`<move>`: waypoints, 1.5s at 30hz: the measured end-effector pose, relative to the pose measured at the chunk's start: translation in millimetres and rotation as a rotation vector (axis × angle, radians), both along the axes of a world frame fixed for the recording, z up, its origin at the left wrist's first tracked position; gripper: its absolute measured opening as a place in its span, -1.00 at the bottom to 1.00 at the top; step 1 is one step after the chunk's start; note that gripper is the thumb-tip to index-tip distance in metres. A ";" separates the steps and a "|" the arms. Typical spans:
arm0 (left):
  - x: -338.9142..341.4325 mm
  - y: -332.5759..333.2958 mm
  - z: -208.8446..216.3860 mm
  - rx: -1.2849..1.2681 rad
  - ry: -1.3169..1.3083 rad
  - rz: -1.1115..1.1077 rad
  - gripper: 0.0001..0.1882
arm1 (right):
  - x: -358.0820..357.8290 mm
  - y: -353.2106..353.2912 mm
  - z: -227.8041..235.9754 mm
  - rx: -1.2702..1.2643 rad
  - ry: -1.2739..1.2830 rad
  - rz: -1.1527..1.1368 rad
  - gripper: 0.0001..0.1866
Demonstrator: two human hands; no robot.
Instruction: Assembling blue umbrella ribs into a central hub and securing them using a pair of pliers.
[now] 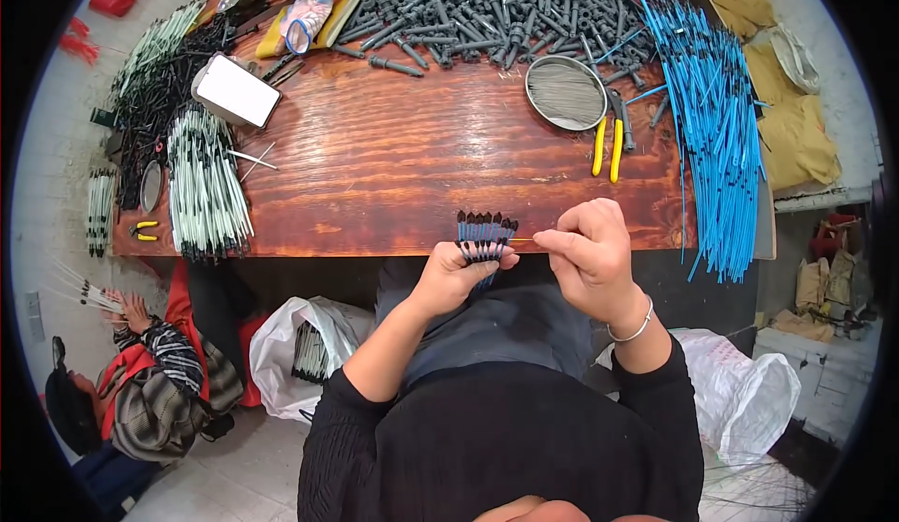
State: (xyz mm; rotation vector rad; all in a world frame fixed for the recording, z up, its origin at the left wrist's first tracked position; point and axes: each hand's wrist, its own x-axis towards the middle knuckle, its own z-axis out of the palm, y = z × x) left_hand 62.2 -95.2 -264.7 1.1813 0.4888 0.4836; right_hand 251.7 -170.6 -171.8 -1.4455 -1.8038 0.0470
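My left hand (451,279) is closed around a bundle of thin blue sticks with black tips (484,232), held upright at the table's front edge. The tips fan out in a row above my fingers. To the right of it, my right hand (590,255) pinches the end of a thin yellow strand (524,239), which runs level toward the bundle. Whether the strand passes around the sticks is too small to tell. The lower ends of the sticks are partly hidden by my left hand.
A heap of grey plastic pieces (506,7) covers the table's far side. Right stand a round tin of thin pins (566,93), yellow-handled pliers (607,147) and a blue stick pile (716,147). Left lie a phone (239,89) and white sticks (204,185). Another person (159,372) works at the lower left.
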 end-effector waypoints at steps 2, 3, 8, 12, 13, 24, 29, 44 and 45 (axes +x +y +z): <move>0.8 -1.0 0.4 -0.006 0.002 0.005 -0.78 | 0.8 0.2 -0.8 -0.002 0.004 -0.003 -0.71; 1.3 -1.7 0.9 -0.012 0.002 0.010 -0.78 | 1.1 0.3 -0.9 -0.001 0.005 -0.002 -0.71; 1.5 -2.9 1.8 -0.031 0.002 0.017 -0.80 | 2.2 1.2 -0.7 -0.020 -0.031 0.018 -0.69; 2.8 -1.5 2.6 0.011 0.009 0.022 -0.81 | 1.7 4.3 1.7 -0.015 -0.105 0.012 -0.68; 2.7 -1.9 2.0 0.010 0.010 0.022 -0.81 | 1.0 6.2 2.7 -0.010 -0.129 0.016 -0.68; 3.8 -3.3 -0.5 -0.006 -0.005 0.011 -0.78 | -3.1 14.4 4.5 0.010 -0.105 0.091 -0.67; 1.8 -1.1 1.5 -0.006 0.041 -0.015 -0.77 | 0.0 16.5 5.8 -0.017 -0.077 0.127 -0.67; 0.3 2.6 -2.4 0.005 -0.108 -0.057 -0.61 | -9.8 18.7 -2.8 -0.090 0.053 0.108 -0.73; -0.1 2.8 -2.2 0.005 -0.109 -0.055 -0.61 | -9.8 19.1 -1.2 -0.088 0.029 0.109 -0.73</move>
